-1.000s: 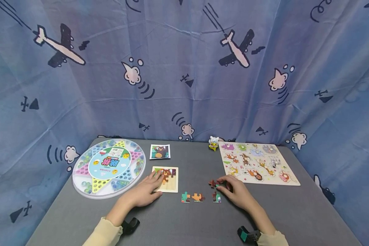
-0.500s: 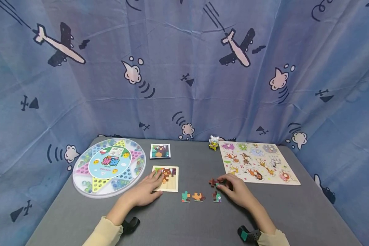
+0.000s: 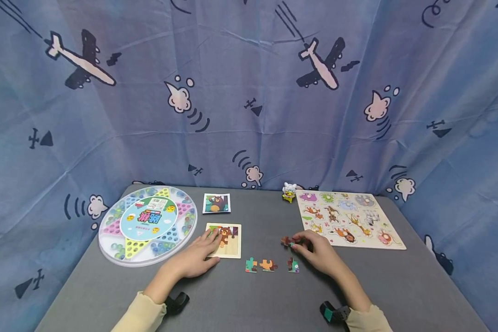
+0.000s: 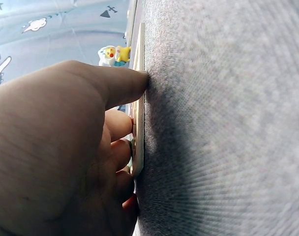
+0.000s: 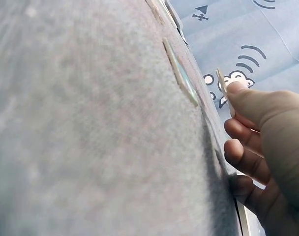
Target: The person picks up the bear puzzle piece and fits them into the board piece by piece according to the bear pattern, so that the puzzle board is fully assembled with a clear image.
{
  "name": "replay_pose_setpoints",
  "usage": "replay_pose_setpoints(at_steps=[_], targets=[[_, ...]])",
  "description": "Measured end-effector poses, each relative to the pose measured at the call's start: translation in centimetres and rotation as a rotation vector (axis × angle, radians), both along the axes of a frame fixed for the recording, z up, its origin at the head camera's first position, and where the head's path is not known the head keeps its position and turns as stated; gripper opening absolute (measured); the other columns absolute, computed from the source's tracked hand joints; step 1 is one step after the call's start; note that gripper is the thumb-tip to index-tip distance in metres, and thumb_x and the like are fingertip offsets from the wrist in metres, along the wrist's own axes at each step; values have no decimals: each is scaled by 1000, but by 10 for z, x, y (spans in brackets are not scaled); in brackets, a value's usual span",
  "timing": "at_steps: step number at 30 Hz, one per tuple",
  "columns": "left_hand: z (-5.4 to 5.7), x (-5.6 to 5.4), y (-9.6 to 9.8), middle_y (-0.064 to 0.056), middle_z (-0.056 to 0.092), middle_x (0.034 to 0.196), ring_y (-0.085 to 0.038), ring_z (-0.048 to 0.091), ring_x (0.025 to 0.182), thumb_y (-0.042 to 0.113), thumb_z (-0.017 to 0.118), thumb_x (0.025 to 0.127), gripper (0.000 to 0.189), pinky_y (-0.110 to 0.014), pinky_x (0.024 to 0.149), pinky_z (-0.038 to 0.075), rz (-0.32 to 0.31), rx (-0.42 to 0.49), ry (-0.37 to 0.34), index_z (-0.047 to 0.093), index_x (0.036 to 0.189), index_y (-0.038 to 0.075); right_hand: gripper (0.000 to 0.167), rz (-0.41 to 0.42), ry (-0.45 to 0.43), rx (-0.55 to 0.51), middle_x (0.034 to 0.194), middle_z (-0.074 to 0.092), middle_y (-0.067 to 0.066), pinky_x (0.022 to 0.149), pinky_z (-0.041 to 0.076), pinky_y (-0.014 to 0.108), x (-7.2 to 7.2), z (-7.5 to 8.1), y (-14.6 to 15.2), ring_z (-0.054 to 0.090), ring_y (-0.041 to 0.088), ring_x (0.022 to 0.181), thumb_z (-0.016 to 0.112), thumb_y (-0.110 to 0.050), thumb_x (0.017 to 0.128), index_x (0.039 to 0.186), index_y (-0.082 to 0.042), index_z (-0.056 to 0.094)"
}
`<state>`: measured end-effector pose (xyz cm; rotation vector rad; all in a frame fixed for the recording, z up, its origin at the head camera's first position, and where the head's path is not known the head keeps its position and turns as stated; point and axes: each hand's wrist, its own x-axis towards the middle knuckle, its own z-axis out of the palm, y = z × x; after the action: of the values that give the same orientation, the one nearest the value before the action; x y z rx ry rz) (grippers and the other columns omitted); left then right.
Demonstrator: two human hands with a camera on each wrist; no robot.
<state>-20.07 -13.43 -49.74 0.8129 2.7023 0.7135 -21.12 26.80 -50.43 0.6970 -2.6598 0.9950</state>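
Observation:
My left hand (image 3: 197,255) lies flat over the left side of a small wooden puzzle board (image 3: 231,250), with its fingers spread on the partly assembled bear picture. In the left wrist view the thumb (image 4: 132,84) touches the table at the board's edge. A brown puzzle piece (image 3: 287,241) is pinched between thumb and fingertips of my right hand (image 3: 318,251). The right wrist view shows that piece (image 5: 222,87) on edge, raised off the table. Below it lies a green and brown piece (image 3: 293,265), and farther left are an orange piece (image 3: 268,265) and a green piece (image 3: 251,265).
A bear picture card (image 3: 216,203) lies behind the board. To the left is a round marble board game (image 3: 122,251). At the right sits an animal peg puzzle (image 3: 377,203), with a small toy figure (image 3: 289,192) by its corner. A patterned curtain (image 3: 249,92) hangs behind the table.
My right hand has lifted the brown puzzle piece slightly, moving up and a little left. The left hand has stayed in place on the board.

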Motion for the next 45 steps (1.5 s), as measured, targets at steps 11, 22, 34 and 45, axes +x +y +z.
replay_pose_setpoints(at_steps=[11,22,34,45], targets=[[1,1,0,-18,20,175,-41,12,163,30,57,110,66,-58,131,18,-3,-4,-6,34,164,0,18,-1,-36,-5,96,67,-3,61,47,25,-10,7,-38,52,3,72,81,-13,96,112,-9,75],[3,1,0,-19,19,175,-42,13,163,29,57,110,66,-58,131,17,1,-8,0,35,164,-2,19,73,-102,-7,104,69,2,64,47,23,-20,12,-104,53,7,75,78,-18,99,115,-9,75],[2,2,1,-20,21,174,-43,15,162,29,58,110,65,-59,131,18,3,-4,-7,36,163,-2,20,134,-120,29,98,66,1,60,43,22,-30,-1,-145,46,4,68,76,-20,100,115,-6,76],[5,1,1,-20,21,174,-42,14,162,28,58,110,65,-59,131,18,3,-17,12,36,163,-3,19,118,-103,42,97,63,-1,62,43,22,-26,-6,-151,47,5,72,78,-21,99,112,-8,76]])
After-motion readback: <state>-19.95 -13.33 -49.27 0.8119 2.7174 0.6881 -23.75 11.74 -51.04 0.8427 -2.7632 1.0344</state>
